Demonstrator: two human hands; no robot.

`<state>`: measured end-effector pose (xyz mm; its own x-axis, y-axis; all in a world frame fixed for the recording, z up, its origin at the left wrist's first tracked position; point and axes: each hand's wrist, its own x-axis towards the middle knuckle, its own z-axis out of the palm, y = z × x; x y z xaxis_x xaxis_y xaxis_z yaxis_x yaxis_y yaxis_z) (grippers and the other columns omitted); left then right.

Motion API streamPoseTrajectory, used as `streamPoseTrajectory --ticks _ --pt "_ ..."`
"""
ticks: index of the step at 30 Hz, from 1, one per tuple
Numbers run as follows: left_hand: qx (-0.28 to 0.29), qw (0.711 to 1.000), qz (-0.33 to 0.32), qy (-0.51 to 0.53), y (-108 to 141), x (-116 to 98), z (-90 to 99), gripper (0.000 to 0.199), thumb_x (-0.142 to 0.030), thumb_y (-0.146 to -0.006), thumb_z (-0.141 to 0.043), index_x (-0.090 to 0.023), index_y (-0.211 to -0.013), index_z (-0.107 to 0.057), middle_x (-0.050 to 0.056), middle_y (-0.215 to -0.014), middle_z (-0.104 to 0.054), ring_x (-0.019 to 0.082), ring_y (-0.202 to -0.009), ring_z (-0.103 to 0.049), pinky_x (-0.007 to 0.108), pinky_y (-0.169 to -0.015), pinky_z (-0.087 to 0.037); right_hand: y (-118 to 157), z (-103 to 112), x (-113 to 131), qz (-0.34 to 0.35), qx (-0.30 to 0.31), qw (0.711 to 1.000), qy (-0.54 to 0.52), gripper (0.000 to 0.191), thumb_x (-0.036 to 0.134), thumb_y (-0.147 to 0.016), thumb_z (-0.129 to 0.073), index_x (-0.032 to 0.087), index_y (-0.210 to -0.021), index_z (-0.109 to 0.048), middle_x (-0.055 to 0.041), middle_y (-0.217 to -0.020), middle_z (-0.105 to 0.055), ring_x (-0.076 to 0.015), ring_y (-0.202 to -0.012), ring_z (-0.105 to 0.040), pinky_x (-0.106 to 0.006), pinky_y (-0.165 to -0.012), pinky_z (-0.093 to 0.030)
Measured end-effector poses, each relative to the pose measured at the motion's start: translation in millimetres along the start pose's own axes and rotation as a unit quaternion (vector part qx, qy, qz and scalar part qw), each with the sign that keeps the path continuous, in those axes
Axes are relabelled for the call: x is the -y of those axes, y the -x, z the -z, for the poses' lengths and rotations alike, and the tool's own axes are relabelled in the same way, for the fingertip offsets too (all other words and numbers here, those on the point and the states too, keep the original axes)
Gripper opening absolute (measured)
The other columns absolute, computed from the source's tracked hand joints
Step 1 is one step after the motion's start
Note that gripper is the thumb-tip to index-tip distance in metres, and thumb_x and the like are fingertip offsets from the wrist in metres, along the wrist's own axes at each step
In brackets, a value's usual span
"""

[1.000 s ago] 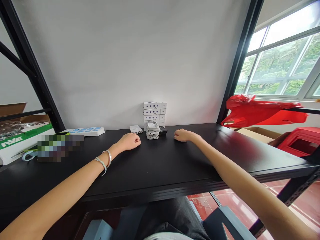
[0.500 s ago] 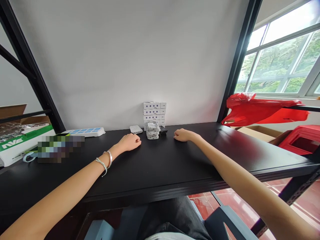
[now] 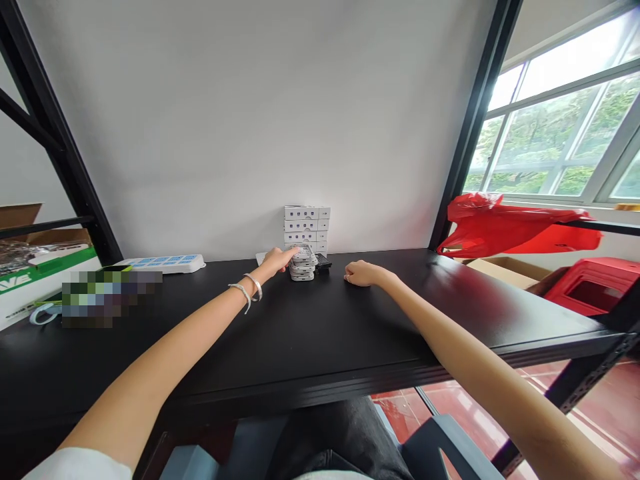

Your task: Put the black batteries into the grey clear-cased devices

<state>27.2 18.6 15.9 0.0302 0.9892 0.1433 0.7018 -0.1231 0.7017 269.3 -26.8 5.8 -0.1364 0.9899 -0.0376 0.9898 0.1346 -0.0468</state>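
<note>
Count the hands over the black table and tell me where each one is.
2. The left hand is at the top of the stack of white pieces; the right hand is curled, right of that stack. Neither is hidden.

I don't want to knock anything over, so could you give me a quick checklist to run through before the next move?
1. Left hand at the small stack: ok, its fingertips reach the upper left edge.
2. Firm hold on the top piece: cannot tell, the contact is too small to make out.
3. Right hand apart from the small stack: ok, it is curled off to the right.
4. Small stack upright: ok, no obvious lean.
5. Room around the small stack: not ok, white boxes stand close behind and a black item sits close on the right.
</note>
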Motion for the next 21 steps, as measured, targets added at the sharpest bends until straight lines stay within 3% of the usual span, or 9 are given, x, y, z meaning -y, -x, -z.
streamPoseTrajectory --ticks 4,8,11,15,21 --pt "-0.039 0.999 0.0 -0.017 0 -10 0.3 0.037 -0.036 -0.077 -0.052 -0.02 -0.047 -0.039 0.002 -0.048 -0.05 0.017 -0.05 -0.054 0.027 -0.048 -0.036 -1 -1 0 -0.001 -0.001 1.0 -0.015 0.015 0.027 -0.084 -0.052 0.018 -0.079 -0.062 -0.0103 -0.093 -0.062 -0.0236 -0.082 -0.062 -0.028 -0.058 -0.04" --pt "-0.06 0.997 -0.042 -0.032 22 -17 14.7 0.038 -0.034 -0.081 -0.045 -0.021 -0.048 -0.034 0.0 -0.046 -0.045 0.017 -0.052 -0.053 0.026 -0.049 -0.033 -1 -1 -2 -0.021 -0.017 0.998 -0.06 0.013 0.026 -0.081 -0.057 0.017 -0.073 -0.062 -0.0101 -0.088 -0.063 -0.0232 -0.077 -0.062 -0.028 -0.059 -0.041" --pt "-0.021 0.996 -0.084 -0.034 56 -17 21.2 0.037 -0.038 -0.084 -0.044 -0.02 -0.052 -0.039 -0.001 -0.047 -0.047 0.015 -0.048 -0.053 0.024 -0.047 -0.035 -5 0 -1 -0.051 -0.06 0.991 -0.111 0.018 0.03 -0.083 -0.055 0.016 -0.073 -0.06 -0.012 -0.087 -0.063 -0.0245 -0.077 -0.061 -0.03 -0.059 -0.042" --pt "0.037 0.989 -0.131 -0.057 99 -7 12.2 0.036 -0.039 -0.085 -0.045 -0.02 -0.055 -0.042 -0.002 -0.046 -0.049 0.013 -0.042 -0.053 0.023 -0.044 -0.036 -20 -2 10 -0.066 -0.112 0.968 -0.213 0.03 0.038 -0.09 -0.045 0.016 -0.074 -0.057 -0.0092 -0.074 -0.063 -0.0193 -0.067 -0.061 -0.027 -0.057 -0.044" --pt "0.092 0.985 -0.102 -0.108 108 8 -5.7 0.019 -0.031 -0.086 -0.041 -0.018 -0.09 -0.054 -0.002 -0.048 -0.054 0.016 -0.038 -0.056 0.023 -0.039 -0.036 -51 -15 31 -0.091 -0.125 0.918 -0.365 0.032 0.045 -0.085 -0.057 0.016 -0.074 -0.052 -0.0019 -0.056 -0.055 -0.0096 -0.044 -0.049 -0.022 -0.043 -0.042"
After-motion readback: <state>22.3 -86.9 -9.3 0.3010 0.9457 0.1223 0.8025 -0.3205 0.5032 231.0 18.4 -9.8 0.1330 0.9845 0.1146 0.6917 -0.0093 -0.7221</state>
